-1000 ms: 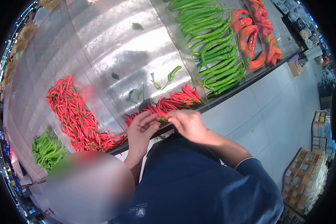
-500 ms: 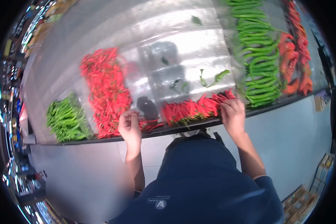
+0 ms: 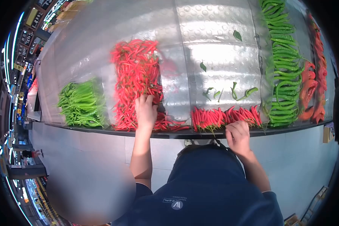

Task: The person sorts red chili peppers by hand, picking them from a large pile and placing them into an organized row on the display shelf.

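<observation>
My left hand [image 3: 146, 113] is over the loose pile of red chili peppers [image 3: 135, 71], fingers bent down and closed on some of them; the fingertips are partly hidden among the peppers. At the front edge, my right hand [image 3: 238, 135] has its fingers curled against the stem ends of a neat row of red chili peppers [image 3: 209, 118]. Whatever those fingers hold is hidden. Several loose red chilies lie between the pile and the row.
Left of the pile lies a heap of green chilies [image 3: 83, 101]. Long green peppers [image 3: 284, 75] line the right side, with larger red peppers [image 3: 309, 86] beyond. Green leaves and pepper pieces [image 3: 248, 93] are scattered on the dimpled metal display [image 3: 218, 49]. A dark rim [image 3: 169, 135] edges the front.
My left hand has moved from the pile's front edge farther up into the pile. My right hand has dropped from atop the row's right end to its front side. The camera view has shifted.
</observation>
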